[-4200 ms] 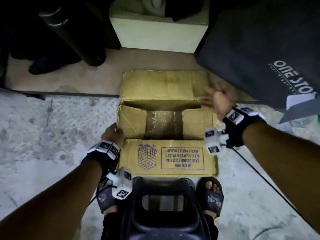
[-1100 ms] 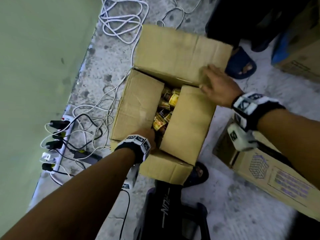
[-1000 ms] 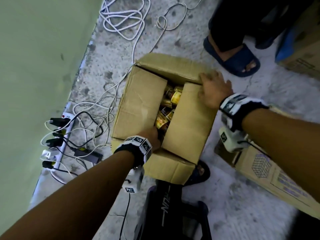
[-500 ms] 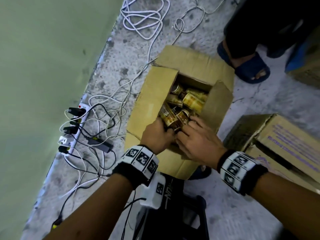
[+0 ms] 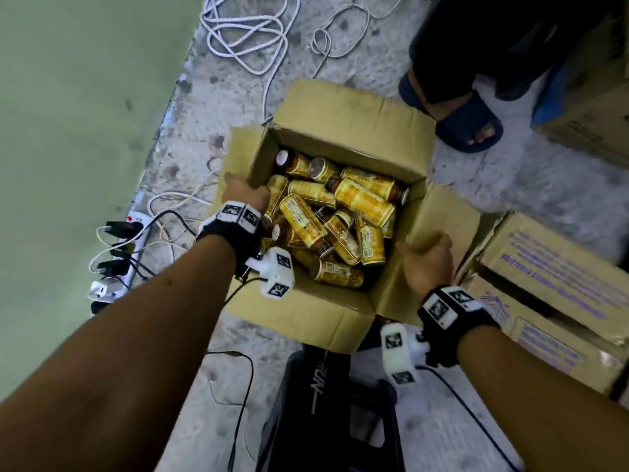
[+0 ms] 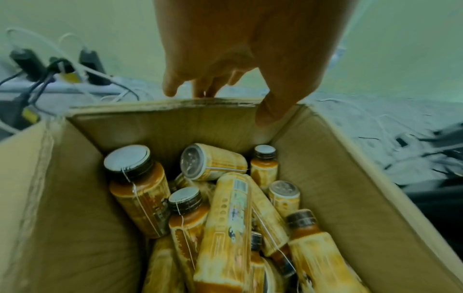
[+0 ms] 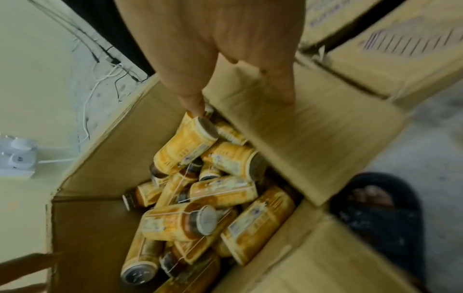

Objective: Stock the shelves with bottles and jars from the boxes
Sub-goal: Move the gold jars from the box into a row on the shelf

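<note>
An open cardboard box (image 5: pixel 343 110) stands on the concrete floor, holding several brown bottles with yellow labels (image 5: pixel 360 202) in a loose heap. My left hand (image 5: pixel 245 194) grips the top of the box's left side; in the left wrist view the fingers (image 6: pixel 200 87) hang over the outside of the cardboard edge and the thumb lies inside. My right hand (image 5: pixel 427 264) holds the right flap (image 5: pixel 442 212) folded outward, pinched between thumb and fingers (image 7: pixel 283 89). Neither hand holds a bottle (image 6: pixel 225 218).
A green wall (image 5: pixel 85 131) runs along the left, with a power strip (image 5: pixel 119 247) and loose white cables (image 5: pixel 245 39) at its foot. Another person's sandalled foot (image 5: pixel 466 127) stands beyond the box. More cartons (image 5: pixel 551 267) lie at right; a black stool (image 5: pixel 326 403) is near me.
My hands were together at the box's near edge; they have moved apart to the left and right sides. The side flaps are folded out and the bottles lie fully exposed.
</note>
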A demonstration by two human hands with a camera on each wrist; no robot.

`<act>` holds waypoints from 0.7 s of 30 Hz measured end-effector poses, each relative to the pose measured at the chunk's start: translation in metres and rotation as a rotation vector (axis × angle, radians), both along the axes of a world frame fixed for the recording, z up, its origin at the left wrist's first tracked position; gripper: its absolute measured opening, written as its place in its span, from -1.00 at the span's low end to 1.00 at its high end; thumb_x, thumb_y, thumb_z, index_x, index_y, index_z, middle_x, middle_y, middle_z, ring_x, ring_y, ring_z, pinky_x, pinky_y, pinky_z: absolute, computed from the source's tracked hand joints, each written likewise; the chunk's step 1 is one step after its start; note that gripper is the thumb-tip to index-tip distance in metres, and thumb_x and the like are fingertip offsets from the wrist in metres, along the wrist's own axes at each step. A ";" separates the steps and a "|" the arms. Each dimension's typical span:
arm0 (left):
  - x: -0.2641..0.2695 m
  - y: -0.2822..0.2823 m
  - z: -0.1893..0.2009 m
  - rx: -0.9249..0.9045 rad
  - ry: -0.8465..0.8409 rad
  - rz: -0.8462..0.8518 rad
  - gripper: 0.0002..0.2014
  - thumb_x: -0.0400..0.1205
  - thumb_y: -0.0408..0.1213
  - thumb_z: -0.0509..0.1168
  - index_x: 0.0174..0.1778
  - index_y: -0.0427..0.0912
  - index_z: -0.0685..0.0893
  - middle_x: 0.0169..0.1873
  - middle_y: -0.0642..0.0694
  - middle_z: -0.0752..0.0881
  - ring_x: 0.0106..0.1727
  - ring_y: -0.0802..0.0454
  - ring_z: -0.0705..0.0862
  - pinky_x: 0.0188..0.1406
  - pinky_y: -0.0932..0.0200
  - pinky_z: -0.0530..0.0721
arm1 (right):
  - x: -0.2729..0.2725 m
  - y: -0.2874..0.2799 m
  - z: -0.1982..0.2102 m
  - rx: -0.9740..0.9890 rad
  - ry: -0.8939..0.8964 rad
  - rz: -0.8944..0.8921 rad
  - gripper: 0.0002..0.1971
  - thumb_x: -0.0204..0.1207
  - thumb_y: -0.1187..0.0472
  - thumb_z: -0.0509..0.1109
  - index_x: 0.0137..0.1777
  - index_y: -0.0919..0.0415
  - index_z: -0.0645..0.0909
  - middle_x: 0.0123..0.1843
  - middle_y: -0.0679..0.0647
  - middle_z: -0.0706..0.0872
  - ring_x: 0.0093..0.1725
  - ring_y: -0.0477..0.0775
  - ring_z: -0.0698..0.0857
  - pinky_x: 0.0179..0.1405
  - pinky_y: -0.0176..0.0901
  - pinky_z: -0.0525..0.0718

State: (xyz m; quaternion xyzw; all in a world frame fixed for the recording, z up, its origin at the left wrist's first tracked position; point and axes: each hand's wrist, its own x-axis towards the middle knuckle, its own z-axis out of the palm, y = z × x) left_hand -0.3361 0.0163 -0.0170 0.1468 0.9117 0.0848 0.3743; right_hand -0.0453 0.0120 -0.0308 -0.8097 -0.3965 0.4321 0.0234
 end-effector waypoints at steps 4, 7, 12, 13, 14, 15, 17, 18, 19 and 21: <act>-0.014 -0.001 -0.028 -0.064 -0.062 -0.052 -0.51 0.44 -0.13 0.32 0.25 -0.31 0.59 0.13 -0.37 0.70 0.11 -0.37 0.68 0.14 -0.14 0.67 | -0.033 0.007 -0.014 -0.199 -0.099 0.028 -0.25 0.56 -0.04 0.44 0.61 0.29 0.21 0.53 0.33 0.47 0.46 0.40 0.51 0.35 0.12 0.51; -0.016 0.005 -0.038 -0.102 0.040 -0.159 -0.65 0.60 -0.17 0.29 0.24 -0.29 0.64 0.16 -0.36 0.70 0.21 -0.36 0.65 0.23 -0.12 0.62 | -0.031 0.012 -0.027 -0.210 -0.195 0.129 -0.59 0.61 0.13 0.34 0.37 0.33 0.46 0.38 0.37 0.60 0.33 0.43 0.60 0.21 0.10 0.59; -0.020 0.005 -0.029 -0.151 0.177 -0.362 -0.83 0.55 -0.31 0.30 0.01 -0.25 0.69 0.02 -0.39 0.74 0.08 -0.36 0.69 -0.01 -0.07 0.63 | -0.005 0.021 -0.032 -0.206 -0.121 0.155 -0.70 0.52 0.28 0.37 0.21 0.40 0.60 0.27 0.38 0.67 0.21 0.41 0.67 0.02 -0.04 0.58; -0.018 0.003 -0.025 -0.152 0.181 -0.388 -0.83 0.53 -0.32 0.31 0.00 -0.24 0.70 -0.02 -0.38 0.75 0.03 -0.35 0.71 -0.02 -0.07 0.65 | 0.001 0.018 -0.030 -0.195 -0.104 0.145 -0.68 0.51 0.28 0.37 0.23 0.40 0.61 0.26 0.37 0.68 0.21 0.40 0.67 0.02 -0.05 0.58; -0.015 0.001 -0.018 -0.144 0.190 -0.406 -0.82 0.51 -0.32 0.31 -0.02 -0.23 0.72 -0.06 -0.36 0.75 -0.01 -0.34 0.71 -0.02 -0.06 0.68 | 0.007 0.016 -0.027 -0.185 -0.089 0.131 -0.67 0.50 0.28 0.37 0.24 0.39 0.62 0.25 0.36 0.69 0.20 0.40 0.67 0.04 -0.05 0.58; -0.012 0.000 -0.010 -0.137 0.198 -0.419 -0.82 0.49 -0.33 0.31 -0.04 -0.22 0.73 -0.09 -0.36 0.76 -0.03 -0.33 0.72 -0.01 -0.06 0.71 | 0.013 0.013 -0.021 -0.177 -0.079 0.115 -0.67 0.49 0.28 0.37 0.24 0.39 0.64 0.23 0.36 0.70 0.19 0.40 0.68 0.03 -0.05 0.58; -0.006 -0.001 0.012 -0.108 0.210 -0.445 -0.83 0.45 -0.35 0.30 -0.09 -0.21 0.75 -0.15 -0.34 0.76 -0.08 -0.33 0.71 -0.04 -0.05 0.72 | 0.025 0.006 -0.005 -0.141 -0.075 0.082 -0.70 0.47 0.30 0.38 0.18 0.39 0.70 0.16 0.35 0.74 0.15 0.40 0.69 0.00 -0.07 0.56; -0.002 -0.001 0.026 -0.094 0.210 -0.453 -0.83 0.44 -0.36 0.30 -0.12 -0.21 0.75 -0.19 -0.32 0.75 -0.12 -0.32 0.71 -0.07 -0.03 0.72 | 0.031 0.003 0.007 -0.118 -0.074 0.067 -0.73 0.46 0.32 0.38 0.13 0.39 0.72 0.12 0.35 0.76 0.12 0.40 0.70 -0.01 -0.08 0.56; 0.004 0.000 0.042 -0.084 0.211 -0.452 -0.83 0.43 -0.36 0.29 -0.13 -0.20 0.75 -0.22 -0.31 0.75 -0.15 -0.31 0.70 -0.11 -0.02 0.71 | 0.038 -0.001 0.022 -0.096 -0.070 0.048 -0.75 0.45 0.34 0.38 0.09 0.38 0.75 0.06 0.35 0.77 0.09 0.40 0.71 -0.01 -0.06 0.58; 0.019 0.002 0.083 -0.058 0.211 -0.439 -0.86 0.43 -0.35 0.29 -0.17 -0.19 0.74 -0.22 -0.31 0.76 -0.15 -0.31 0.70 -0.10 -0.01 0.70 | 0.052 -0.009 0.057 -0.044 -0.058 0.018 -0.79 0.43 0.36 0.38 0.01 0.38 0.77 -0.02 0.36 0.78 0.03 0.40 0.73 0.01 0.01 0.63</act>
